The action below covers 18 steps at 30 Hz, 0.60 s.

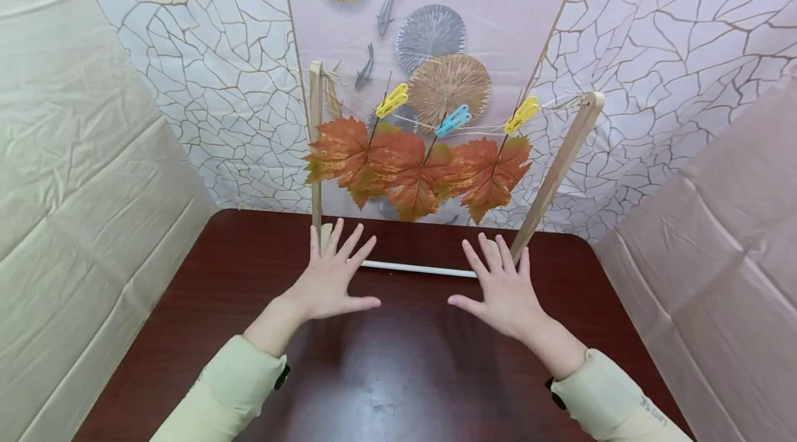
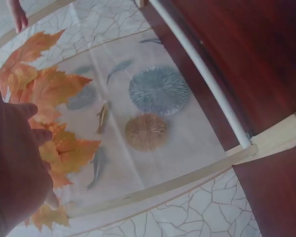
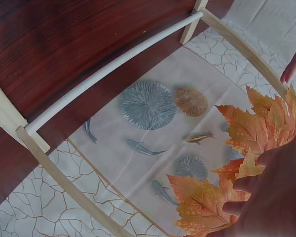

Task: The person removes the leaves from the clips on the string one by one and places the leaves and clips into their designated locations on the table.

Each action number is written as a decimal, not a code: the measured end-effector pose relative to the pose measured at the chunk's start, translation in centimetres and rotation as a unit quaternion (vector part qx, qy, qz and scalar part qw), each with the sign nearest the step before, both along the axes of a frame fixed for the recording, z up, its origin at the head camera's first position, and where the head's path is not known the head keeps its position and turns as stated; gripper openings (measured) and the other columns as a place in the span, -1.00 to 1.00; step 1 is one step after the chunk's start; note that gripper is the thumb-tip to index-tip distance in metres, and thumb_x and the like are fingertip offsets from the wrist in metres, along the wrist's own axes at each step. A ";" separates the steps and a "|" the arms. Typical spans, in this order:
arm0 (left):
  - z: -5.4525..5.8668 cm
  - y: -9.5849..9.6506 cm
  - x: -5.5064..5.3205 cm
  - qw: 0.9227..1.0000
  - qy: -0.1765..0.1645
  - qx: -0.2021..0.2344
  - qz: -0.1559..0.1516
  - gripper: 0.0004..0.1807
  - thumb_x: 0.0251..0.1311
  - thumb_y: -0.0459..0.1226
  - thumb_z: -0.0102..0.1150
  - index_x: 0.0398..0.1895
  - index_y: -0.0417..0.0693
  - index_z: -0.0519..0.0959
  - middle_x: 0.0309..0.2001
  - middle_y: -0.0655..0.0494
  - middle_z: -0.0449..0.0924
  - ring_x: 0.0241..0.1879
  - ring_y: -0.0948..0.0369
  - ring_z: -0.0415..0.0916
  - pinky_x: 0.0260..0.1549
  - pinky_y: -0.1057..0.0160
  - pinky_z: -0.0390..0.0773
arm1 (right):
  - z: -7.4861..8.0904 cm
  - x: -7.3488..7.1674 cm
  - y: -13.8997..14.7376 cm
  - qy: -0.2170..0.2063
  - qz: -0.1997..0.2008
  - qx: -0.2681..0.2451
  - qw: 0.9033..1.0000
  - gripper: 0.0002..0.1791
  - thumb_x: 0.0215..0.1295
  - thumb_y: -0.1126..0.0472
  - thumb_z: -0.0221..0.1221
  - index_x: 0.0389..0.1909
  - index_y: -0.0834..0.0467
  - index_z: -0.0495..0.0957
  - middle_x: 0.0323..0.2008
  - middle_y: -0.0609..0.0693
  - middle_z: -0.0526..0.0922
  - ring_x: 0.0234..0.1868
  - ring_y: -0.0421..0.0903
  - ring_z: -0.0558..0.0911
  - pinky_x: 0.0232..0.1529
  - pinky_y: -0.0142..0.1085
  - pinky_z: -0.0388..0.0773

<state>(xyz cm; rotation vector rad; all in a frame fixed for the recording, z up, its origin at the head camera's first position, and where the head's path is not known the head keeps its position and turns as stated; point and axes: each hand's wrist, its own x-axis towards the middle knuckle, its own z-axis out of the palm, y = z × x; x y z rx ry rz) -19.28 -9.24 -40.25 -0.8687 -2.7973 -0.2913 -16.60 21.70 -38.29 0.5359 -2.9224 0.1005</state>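
Note:
Three orange maple leaves (image 1: 415,169) hang in a row from a string (image 1: 479,129) on a wooden stand. Yellow clothespins (image 1: 391,101) clip the two outer stems, and a blue clothespin (image 1: 453,121) clips the middle one. My left hand (image 1: 326,283) is spread with straight fingers before the stand's left post (image 1: 315,137), holding nothing. Likewise spread, my right hand (image 1: 506,293) is in front of the right post (image 1: 560,172) and holds nothing. Whether either hand touches the stand cannot be told. In the right wrist view the fingers overlap the leaves (image 3: 202,202).
A white rod (image 1: 420,268) joins the stand's two feet on the dark red-brown table (image 1: 398,359). Behind it hangs a cloth (image 1: 510,20) patterned with fish and round shapes. Pale draped panels stand at the left (image 1: 81,172) and right (image 1: 716,221).

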 end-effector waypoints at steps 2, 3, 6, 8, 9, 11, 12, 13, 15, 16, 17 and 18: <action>0.5 0.0 -0.5 1.000 -0.009 0.007 0.006 0.09 -0.06 0.38 0.06 0.48 0.10 -0.04 0.50 -0.06 -0.17 0.46 -0.18 -0.46 0.18 -0.44 -0.48 | 0.1 -0.1 0.0 -0.002 0.001 -0.004 1.000 0.05 0.03 -0.40 0.11 0.46 0.02 -0.02 0.45 0.18 0.00 0.45 0.25 -0.09 0.28 0.35 -0.25; 0.8 -0.1 -0.7 1.000 -0.007 0.011 0.009 0.09 -0.06 0.38 0.06 0.48 0.09 -0.05 0.50 -0.06 -0.17 0.46 -0.19 -0.46 0.19 -0.44 -0.47 | 0.2 -0.1 0.0 -0.002 0.001 -0.007 1.000 0.05 0.03 -0.40 0.11 0.46 0.02 -0.02 0.45 0.18 0.01 0.45 0.25 -0.08 0.28 0.35 -0.23; 1.9 -0.1 -1.5 0.999 -0.008 0.026 0.018 0.09 -0.04 0.35 0.08 0.48 0.09 -0.08 0.50 -0.06 -0.19 0.45 -0.19 -0.48 0.20 -0.44 -0.45 | 0.4 -0.2 0.0 0.001 0.003 -0.015 1.000 0.05 0.03 -0.39 0.13 0.46 0.02 -0.02 0.44 0.19 0.04 0.44 0.25 -0.06 0.27 0.34 -0.20; 2.8 0.0 -2.0 0.999 -0.008 0.039 0.025 0.08 -0.02 0.33 0.08 0.49 0.08 -0.09 0.50 -0.08 -0.19 0.45 -0.20 -0.49 0.21 -0.43 -0.42 | 0.6 -0.2 0.0 0.005 0.004 -0.020 1.000 0.05 0.02 -0.38 0.14 0.46 0.02 -0.01 0.43 0.19 0.06 0.44 0.24 -0.05 0.28 0.33 -0.18; 3.3 0.0 -2.2 0.998 -0.007 0.046 0.028 0.08 -0.01 0.32 0.09 0.49 0.07 -0.10 0.50 -0.09 -0.20 0.45 -0.20 -0.49 0.21 -0.43 -0.41 | 0.6 -0.3 0.0 0.008 0.004 -0.022 1.000 0.05 0.02 -0.37 0.15 0.45 0.02 0.00 0.43 0.18 0.06 0.44 0.24 -0.04 0.28 0.33 -0.17; 4.3 0.1 -2.7 0.997 -0.010 0.060 0.036 0.07 0.02 0.31 0.08 0.49 0.05 -0.12 0.50 -0.09 -0.23 0.45 -0.19 -0.52 0.22 -0.41 -0.42 | 0.7 -0.3 0.0 0.012 0.004 -0.024 1.000 0.04 0.01 -0.37 0.16 0.45 0.02 0.01 0.42 0.18 0.07 0.44 0.23 -0.04 0.29 0.32 -0.16; 4.9 0.2 -2.9 0.997 -0.009 0.066 0.039 0.07 0.03 0.30 0.08 0.49 0.05 -0.12 0.50 -0.08 -0.24 0.45 -0.18 -0.52 0.23 -0.40 -0.42 | 0.8 -0.3 0.0 0.013 0.003 -0.026 1.000 0.04 0.01 -0.37 0.16 0.45 0.02 0.01 0.42 0.18 0.07 0.43 0.23 -0.04 0.29 0.31 -0.17; 5.4 0.3 -3.1 0.997 -0.008 0.071 0.043 0.07 0.03 0.30 0.07 0.49 0.05 -0.13 0.51 -0.07 -0.26 0.45 -0.18 -0.53 0.24 -0.39 -0.42 | 0.8 -0.3 0.0 0.012 0.003 -0.028 1.000 0.04 0.00 -0.37 0.17 0.45 0.02 0.02 0.42 0.18 0.08 0.43 0.23 -0.03 0.29 0.31 -0.17; 6.5 0.4 -3.6 0.995 -0.006 0.082 0.048 0.06 0.04 0.30 0.07 0.49 0.05 -0.14 0.51 -0.05 -0.29 0.45 -0.16 -0.55 0.25 -0.38 -0.42 | 0.9 -0.2 -0.1 0.011 0.004 -0.029 1.000 0.04 0.00 -0.36 0.17 0.45 0.02 0.02 0.42 0.18 0.07 0.43 0.23 -0.03 0.29 0.31 -0.16; 7.0 0.5 -3.8 0.995 -0.006 0.089 0.050 0.06 0.05 0.30 0.07 0.49 0.05 -0.15 0.51 -0.03 -0.31 0.45 -0.14 -0.56 0.25 -0.37 -0.43 | 0.9 -0.2 -0.1 0.009 0.004 -0.030 0.999 0.05 0.00 -0.36 0.17 0.45 0.02 0.02 0.43 0.18 0.07 0.43 0.23 -0.04 0.29 0.31 -0.16; 7.4 0.6 -4.0 0.994 -0.006 0.093 0.053 0.07 0.05 0.30 0.06 0.49 0.07 -0.17 0.51 -0.01 -0.32 0.45 -0.13 -0.58 0.26 -0.36 -0.44 | 0.9 -0.2 -0.1 0.009 0.005 -0.031 0.999 0.05 0.00 -0.36 0.17 0.45 0.02 0.02 0.43 0.18 0.06 0.43 0.23 -0.04 0.29 0.31 -0.16; 7.9 0.7 -4.2 0.994 -0.006 0.097 0.055 0.07 0.05 0.30 0.06 0.49 0.08 -0.18 0.51 0.01 -0.34 0.46 -0.11 -0.60 0.26 -0.35 -0.45 | 0.9 -0.1 -0.2 0.009 0.005 -0.031 0.999 0.04 0.00 -0.36 0.17 0.45 0.02 0.02 0.43 0.18 0.06 0.43 0.22 -0.04 0.29 0.31 -0.15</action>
